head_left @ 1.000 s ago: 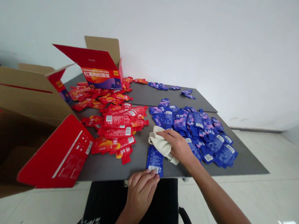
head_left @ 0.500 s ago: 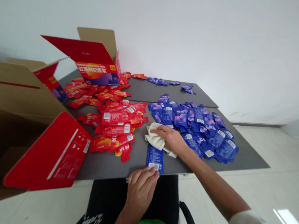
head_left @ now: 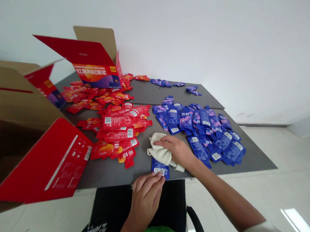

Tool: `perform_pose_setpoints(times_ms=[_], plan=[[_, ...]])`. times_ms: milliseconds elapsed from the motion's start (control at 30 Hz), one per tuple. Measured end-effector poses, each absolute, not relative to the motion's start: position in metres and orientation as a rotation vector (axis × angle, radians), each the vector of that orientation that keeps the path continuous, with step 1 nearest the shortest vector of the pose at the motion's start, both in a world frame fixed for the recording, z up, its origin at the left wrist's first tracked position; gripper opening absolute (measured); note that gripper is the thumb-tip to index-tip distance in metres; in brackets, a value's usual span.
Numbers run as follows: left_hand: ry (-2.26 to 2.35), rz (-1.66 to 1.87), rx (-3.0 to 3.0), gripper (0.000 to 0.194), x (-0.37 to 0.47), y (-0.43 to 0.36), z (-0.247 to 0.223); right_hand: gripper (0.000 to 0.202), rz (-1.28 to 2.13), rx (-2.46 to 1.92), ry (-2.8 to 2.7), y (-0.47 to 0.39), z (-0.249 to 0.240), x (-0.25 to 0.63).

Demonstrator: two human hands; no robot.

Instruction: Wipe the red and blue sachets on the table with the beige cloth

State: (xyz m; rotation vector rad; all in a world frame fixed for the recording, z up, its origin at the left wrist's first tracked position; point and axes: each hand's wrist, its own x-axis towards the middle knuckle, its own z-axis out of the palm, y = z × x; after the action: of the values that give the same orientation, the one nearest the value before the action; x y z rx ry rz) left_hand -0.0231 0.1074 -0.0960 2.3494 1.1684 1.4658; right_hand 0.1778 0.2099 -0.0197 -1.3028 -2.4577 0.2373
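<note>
My right hand is closed on a crumpled cream cloth and presses it onto a blue pouch lying flat at the table's front edge. The cloth covers the pouch's upper part; its lower end, with a white barcode, shows. At that lower end, the fingertips of my left hand hold the pouch against the edge, fingers together; the thumb is hidden. A heap of blue pouches lies to the right of the cloth. Red pouches are piled to its left.
An open red carton stands at the back left among red pouches. Nearer, another open carton takes up the left side, its red flap reaching the table. Several blue pouches lie along the back near the white wall.
My right hand has slid the cloth down along the blue pouch toward me, covering more of it. My left hand stays at the pouch's lower end. The view has shifted slightly.
</note>
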Motion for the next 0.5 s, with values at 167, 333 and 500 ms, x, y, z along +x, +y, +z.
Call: perform_pose_setpoints(times_ms=[167,333,500], plan=[[1.165,1.475,2.342,0.021,-0.023,0.108,-0.095,0.042,0.089,-1.325,-2.315,0.213,0.0,0.186],[1.202,1.506,2.341,0.026,-0.024,0.106,-0.101,0.043,0.253,-1.146,-2.395,0.145,0.007,0.174],[1.233,1.456,2.347,0.025,-0.024,0.105,-0.098,0.039,0.434,-1.191,-2.441,0.153,-0.016,0.169]])
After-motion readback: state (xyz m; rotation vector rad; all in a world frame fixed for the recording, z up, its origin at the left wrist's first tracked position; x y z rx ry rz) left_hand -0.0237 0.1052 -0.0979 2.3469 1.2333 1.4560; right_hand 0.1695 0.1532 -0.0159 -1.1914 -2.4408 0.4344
